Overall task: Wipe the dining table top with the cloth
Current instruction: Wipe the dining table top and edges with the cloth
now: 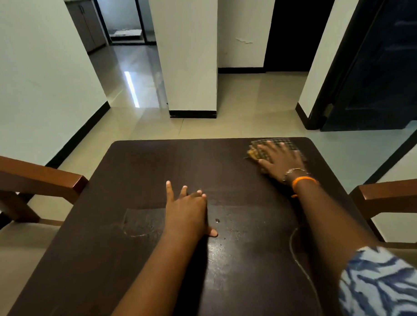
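- The right hand (282, 159) lies flat on the cloth (277, 146), its fingers straight and spread; it presses the cloth down on the table and does not curl round it.
- The cloth is a checked piece, dark with a yellow-brown edge at its left; it lies at the far right corner of the dining table top (155, 160), close to the far edge; it is blurred, so I cannot tell well how it is folded.
- On the right wrist there is an orange thread band (303, 180) and beside it a thin bracelet (294, 171); the right arm reaches forward over the right side of the table, and near the bottom right corner a blue and white patterned sleeve (382, 287) shows.
- The left hand (189, 209) rests flat on the middle of the table top, well apart from the cloth; its fingers are straight and a little spread, the thumb points to the right, and it holds nothing.
- The table top is dark brown; the near part looks shiny, with a curved pale mark (139, 222) left of the left hand and a small drop (217, 220) just beside the thumb.
- A brown wooden chair (36, 178) stands at the left side of the table, and another chair (390, 190) at the right side.
- Beyond the table there is a pale tiled floor (252, 100), a white pillar (190, 50) with a black base, and a dark door (383, 69) at the right.
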The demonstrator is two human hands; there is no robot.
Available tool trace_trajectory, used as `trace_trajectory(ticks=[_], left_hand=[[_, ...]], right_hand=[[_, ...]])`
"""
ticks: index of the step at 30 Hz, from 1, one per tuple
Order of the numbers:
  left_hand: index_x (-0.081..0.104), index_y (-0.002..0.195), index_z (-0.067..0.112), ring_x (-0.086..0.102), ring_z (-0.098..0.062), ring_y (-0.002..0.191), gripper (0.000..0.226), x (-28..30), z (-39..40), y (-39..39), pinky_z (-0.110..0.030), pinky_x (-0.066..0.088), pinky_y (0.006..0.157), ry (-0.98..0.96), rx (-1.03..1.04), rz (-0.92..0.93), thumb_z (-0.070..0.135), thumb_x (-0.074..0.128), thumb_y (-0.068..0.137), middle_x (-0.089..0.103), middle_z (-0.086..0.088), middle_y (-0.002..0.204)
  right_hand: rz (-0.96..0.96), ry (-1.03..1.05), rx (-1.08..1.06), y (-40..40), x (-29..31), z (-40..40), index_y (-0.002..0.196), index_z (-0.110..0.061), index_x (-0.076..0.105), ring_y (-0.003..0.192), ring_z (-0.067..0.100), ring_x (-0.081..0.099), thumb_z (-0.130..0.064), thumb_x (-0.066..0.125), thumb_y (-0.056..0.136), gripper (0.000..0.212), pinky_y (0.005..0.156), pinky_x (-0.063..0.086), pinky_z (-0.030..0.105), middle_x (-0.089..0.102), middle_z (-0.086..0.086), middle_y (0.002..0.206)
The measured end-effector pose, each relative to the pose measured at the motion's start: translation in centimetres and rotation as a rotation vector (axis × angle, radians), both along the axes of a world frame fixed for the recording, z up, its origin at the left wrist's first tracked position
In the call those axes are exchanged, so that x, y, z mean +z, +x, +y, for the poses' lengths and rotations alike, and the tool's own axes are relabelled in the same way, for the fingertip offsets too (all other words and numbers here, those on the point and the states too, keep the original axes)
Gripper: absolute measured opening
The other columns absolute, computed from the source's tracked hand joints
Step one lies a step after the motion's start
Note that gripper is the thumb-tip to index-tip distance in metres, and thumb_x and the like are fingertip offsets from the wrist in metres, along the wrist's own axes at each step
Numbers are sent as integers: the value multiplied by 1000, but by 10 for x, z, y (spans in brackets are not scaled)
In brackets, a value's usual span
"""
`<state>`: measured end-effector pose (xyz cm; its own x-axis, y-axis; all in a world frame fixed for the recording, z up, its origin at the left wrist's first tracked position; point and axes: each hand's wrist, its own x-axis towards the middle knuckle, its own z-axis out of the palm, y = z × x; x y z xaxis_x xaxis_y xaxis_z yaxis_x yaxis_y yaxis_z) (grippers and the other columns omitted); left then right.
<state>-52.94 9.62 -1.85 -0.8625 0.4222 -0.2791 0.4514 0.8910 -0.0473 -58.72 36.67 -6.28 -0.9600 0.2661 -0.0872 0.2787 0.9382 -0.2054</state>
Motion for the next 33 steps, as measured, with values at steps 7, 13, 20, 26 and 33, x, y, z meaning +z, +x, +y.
trace_trajectory(ticks=[7,13,20,26,33], left_hand=[[24,146,18,7,-33,145,91,-10,-2,-2,-59,-17,108,12,-18,16,61,60,74,25,2,155],[31,143,17,9,-33,145,89,-11,2,-4,-60,-14,109,-35,-27,47,60,62,72,30,2,153],[25,146,18,7,-31,146,91,-3,8,-4,-59,-14,110,-72,-6,12,60,61,74,23,4,156],[22,147,20,7,-30,146,93,-8,4,-4,-59,-16,109,-59,4,31,63,59,72,23,4,156],[38,139,19,8,-34,145,81,-2,10,-2,-59,-15,109,-90,-19,62,62,60,73,31,2,152]], right_hand=[[-2,-89,-379,-20,1,-6,147,-36,15,147,27,-6,-61,18,93,60,114,-9,56,0,-6,160],[-22,-71,87,-75,-3,-132,147,-37,16,147,25,-7,-56,27,93,57,113,-10,54,0,-7,160],[1,-41,242,-73,-2,-99,146,-41,16,147,21,-2,-50,31,95,54,115,-4,51,3,-10,159],[10,-35,-164,-31,0,32,147,-37,13,147,24,-1,-50,30,96,55,116,0,53,1,-6,160],[39,-5,-328,35,-1,51,148,-32,14,147,25,0,-44,32,97,56,116,5,53,4,-2,160]])
